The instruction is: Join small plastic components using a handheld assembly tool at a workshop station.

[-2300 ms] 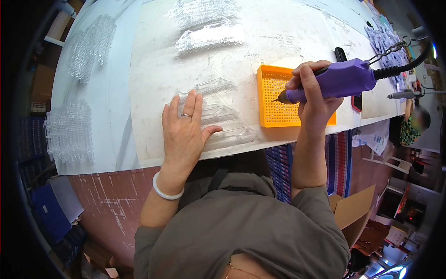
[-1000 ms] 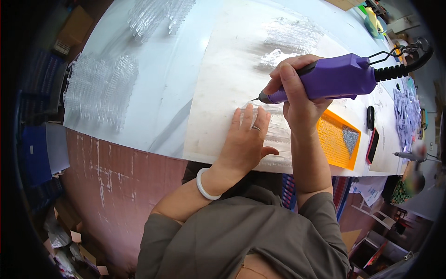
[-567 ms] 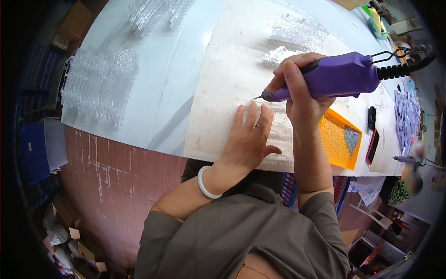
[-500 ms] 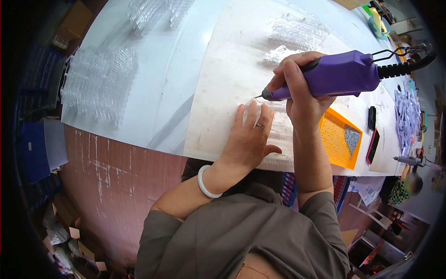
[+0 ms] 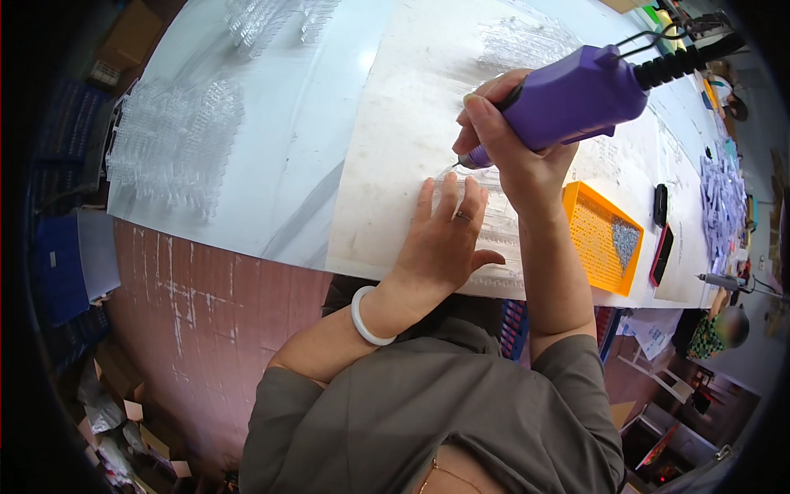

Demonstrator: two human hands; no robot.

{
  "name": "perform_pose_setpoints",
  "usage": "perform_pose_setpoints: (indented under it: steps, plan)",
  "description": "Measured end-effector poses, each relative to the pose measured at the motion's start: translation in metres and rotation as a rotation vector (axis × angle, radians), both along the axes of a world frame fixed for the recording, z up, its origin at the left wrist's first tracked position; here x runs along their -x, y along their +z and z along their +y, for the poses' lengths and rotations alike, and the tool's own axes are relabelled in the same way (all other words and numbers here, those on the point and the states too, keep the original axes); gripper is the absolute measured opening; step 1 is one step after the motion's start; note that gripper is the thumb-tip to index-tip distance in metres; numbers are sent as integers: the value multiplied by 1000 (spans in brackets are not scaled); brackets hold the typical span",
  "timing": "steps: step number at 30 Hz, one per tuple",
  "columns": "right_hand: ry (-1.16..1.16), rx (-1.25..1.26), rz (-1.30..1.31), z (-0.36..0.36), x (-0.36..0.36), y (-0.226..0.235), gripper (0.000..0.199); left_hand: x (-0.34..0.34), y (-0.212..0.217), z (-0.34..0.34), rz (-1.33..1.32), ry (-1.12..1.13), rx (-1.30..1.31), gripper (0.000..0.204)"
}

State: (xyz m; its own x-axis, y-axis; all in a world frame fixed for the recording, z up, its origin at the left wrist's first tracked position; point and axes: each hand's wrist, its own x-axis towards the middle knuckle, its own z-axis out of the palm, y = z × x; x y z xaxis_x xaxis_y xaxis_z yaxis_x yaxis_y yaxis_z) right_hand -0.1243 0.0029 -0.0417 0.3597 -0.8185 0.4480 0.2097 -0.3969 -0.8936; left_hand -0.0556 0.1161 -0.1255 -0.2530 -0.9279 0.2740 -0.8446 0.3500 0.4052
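My right hand (image 5: 518, 156) grips a purple electric screwdriver (image 5: 580, 95), tilted so its thin bit slants down to the left. The bit's tip is just beyond the fingertips of my left hand (image 5: 440, 239); whether it touches a screw is too small to tell. Palm down, with fingers stretched and thumb out to the side, my left hand lies over clear plastic strips (image 5: 499, 229) on the white board (image 5: 370, 198). The strips are partly hidden under that hand and blend into the board.
Right of my forearm stands a yellow tray (image 5: 599, 286) with small metal pieces (image 5: 625, 241), beside a black-and-red phone-like object (image 5: 661, 255). Clear plastic parts (image 5: 177, 148) lie piled at left, with another pile (image 5: 527, 41) at the back. Purple-white pieces (image 5: 722, 206) are heaped far right.
The screwdriver's rear end has swung away from me and a little left, its tip shifting slightly the same way. My left hand stays almost where it was.
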Motion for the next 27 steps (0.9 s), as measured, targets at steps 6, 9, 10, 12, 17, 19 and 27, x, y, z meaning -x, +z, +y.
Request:
perform_pose_setpoints:
  steps: [6,9,10,12,17,19,27]
  plan:
    - [39,218,-91,-2,8,11,9,4,7,-1,-73,20,-6,81]
    - [-191,182,-238,5,43,37,9,4,8,-2,2,-4,65,83]
    - [-262,179,-269,11,55,46,9,4,7,-2,9,-23,66,83]
    - [-400,169,-228,19,84,49,8,3,5,-4,-36,32,49,81]
    - [-647,113,-111,47,157,39,9,0,7,-39,-148,21,66,73]
    - [-682,97,-119,59,173,34,8,1,11,-41,-160,5,68,72]
    - [-710,65,-130,79,203,12,5,17,28,27,15,-161,-13,47]
